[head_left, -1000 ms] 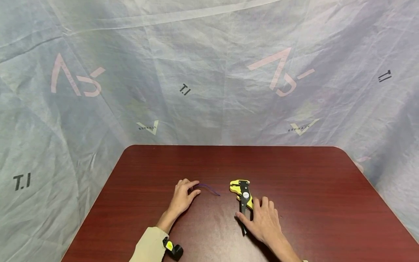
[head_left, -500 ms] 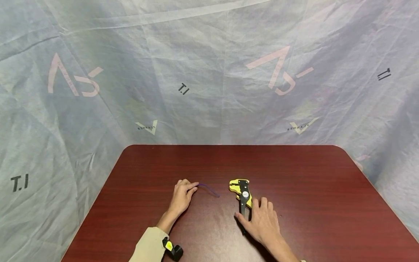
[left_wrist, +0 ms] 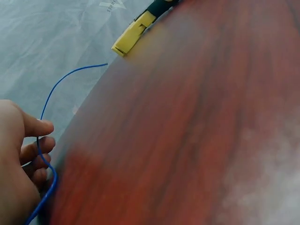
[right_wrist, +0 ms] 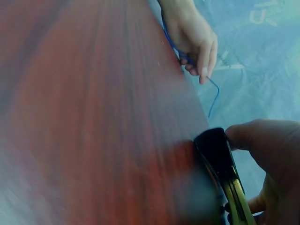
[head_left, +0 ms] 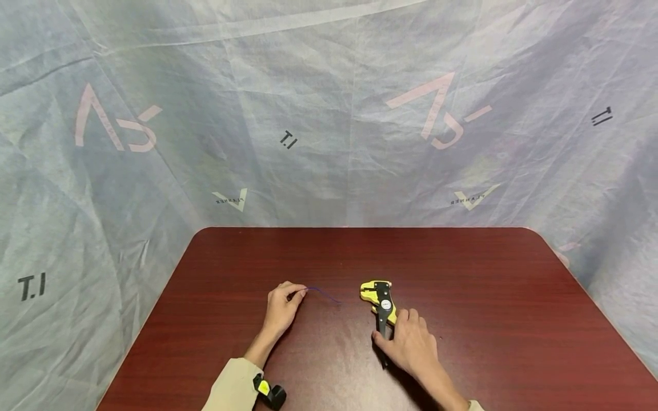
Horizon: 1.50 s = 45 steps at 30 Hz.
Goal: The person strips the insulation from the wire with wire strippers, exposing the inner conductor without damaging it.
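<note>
A thin blue wire [head_left: 321, 293] runs from the thumb and fingertips of my left hand [head_left: 280, 308], which pinches it. In the left wrist view the blue wire [left_wrist: 58, 82] curves out past the thumb, and its other part trails back below the palm. Yellow-and-black wire strippers [head_left: 382, 302] stand to the right, with the head pointing away from me. My right hand [head_left: 413, 342] grips their handles, thumb on one side and fingers on the other. The right wrist view shows the dark handle [right_wrist: 215, 145] against the thumb. The wire's free end is apart from the stripper head.
Both hands are over a reddish-brown wooden table [head_left: 247, 251]. Grey printed cloth [head_left: 319, 114] hangs behind the table and along its sides. A black wrist camera [head_left: 276, 395] is strapped over the left sleeve.
My left thumb and finger have come together on the wire, and the hand has drawn slightly left with it. The right thumb has shifted a little right; the strippers stay about where they were.
</note>
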{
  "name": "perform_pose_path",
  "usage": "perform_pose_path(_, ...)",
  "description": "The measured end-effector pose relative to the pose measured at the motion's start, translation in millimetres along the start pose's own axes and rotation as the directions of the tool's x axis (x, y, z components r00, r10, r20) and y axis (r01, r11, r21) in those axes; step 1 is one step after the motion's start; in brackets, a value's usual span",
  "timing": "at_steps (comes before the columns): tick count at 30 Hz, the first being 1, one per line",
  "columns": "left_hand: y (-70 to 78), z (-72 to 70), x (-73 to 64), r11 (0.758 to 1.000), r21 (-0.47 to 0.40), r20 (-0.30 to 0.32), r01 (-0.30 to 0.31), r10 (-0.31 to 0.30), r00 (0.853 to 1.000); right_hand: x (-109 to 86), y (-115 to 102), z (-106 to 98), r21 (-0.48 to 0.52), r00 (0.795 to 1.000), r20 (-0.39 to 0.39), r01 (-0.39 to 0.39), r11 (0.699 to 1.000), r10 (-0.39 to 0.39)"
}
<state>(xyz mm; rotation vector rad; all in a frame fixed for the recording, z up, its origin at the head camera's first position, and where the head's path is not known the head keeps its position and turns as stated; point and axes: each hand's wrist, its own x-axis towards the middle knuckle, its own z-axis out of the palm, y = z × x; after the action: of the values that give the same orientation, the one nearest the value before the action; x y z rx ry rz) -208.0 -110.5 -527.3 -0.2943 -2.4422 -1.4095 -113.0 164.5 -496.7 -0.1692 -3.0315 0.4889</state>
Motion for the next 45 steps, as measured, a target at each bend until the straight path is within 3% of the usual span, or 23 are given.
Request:
perform_pose_path(3,4.2,-2.6,0.2,0.999,-0.033,0.001,0.026,-0.026,1.000,3.2,1.8,-2.3,0.031,1.000,0.026,-0.014,0.999,0.013)
perform_pose_path(7,10.1,-4.7,0.4,0.985,-0.136,0.027,0.110,-0.107,0.994,6.7,3.5,-6.9,0.133,0.995,0.091,-0.055,0.990,0.043)
perform_pose_path(11,13.7,-5.5,0.0,0.962,-0.197,0.046,0.189,-0.183,0.982,9.0,5.0,-14.3,0.265,0.983,0.173,-0.101,0.959,0.056)
perform_pose_path(15,16.7,-7.0,-1.2,0.960,-0.188,0.028,0.208,-0.206,0.978,10.6,7.7,-19.5,0.400,0.974,0.224,-0.131,0.907,0.041)
perform_pose_path(18,19.2,-8.5,-2.3,0.946,-0.230,0.031,0.229,-0.228,0.973,10.9,11.1,-18.4,0.555,0.959,0.281,-0.186,0.811,0.028)
perform_pose_path(23,20.5,-10.2,-3.5,0.914,-0.313,0.074,0.257,-0.247,0.966,9.7,20.5,-12.6,0.767,0.916,0.398,-0.305,0.564,-0.047)
perform_pose_path(26,19.7,-10.8,-4.3,0.896,-0.356,0.098,0.266,-0.247,0.964,9.2,27.5,-10.4,0.821,0.892,0.437,-0.345,0.455,-0.113)
perform_pose_path(31,19.6,-12.4,-5.5,0.862,-0.439,0.133,0.255,-0.218,0.967,9.0,34.9,-10.3,0.860,0.868,0.454,-0.367,0.356,-0.201)
perform_pose_path(35,19.9,-13.5,-7.0,0.843,-0.480,0.180,0.243,-0.177,0.968,8.2,37.3,-11.1,0.889,0.853,0.432,-0.346,0.300,-0.294)
perform_pose_path(38,20.0,-14.0,-7.9,0.855,-0.473,0.191,0.213,-0.137,0.972,7.6,37.5,-10.5,0.909,0.842,0.405,-0.329,0.255,-0.357)
perform_pose_path(43,20.2,-14.4,-8.7,0.872,-0.458,0.185,0.174,-0.098,0.978,7.5,38.3,-9.4,0.925,0.796,0.370,-0.364,0.110,-0.479)
perform_pose_path(45,20.9,-15.3,-9.0,0.870,-0.464,0.186,0.168,-0.089,0.978,7.0,38.4,-9.8,0.920,0.776,0.364,-0.385,0.072,-0.515)
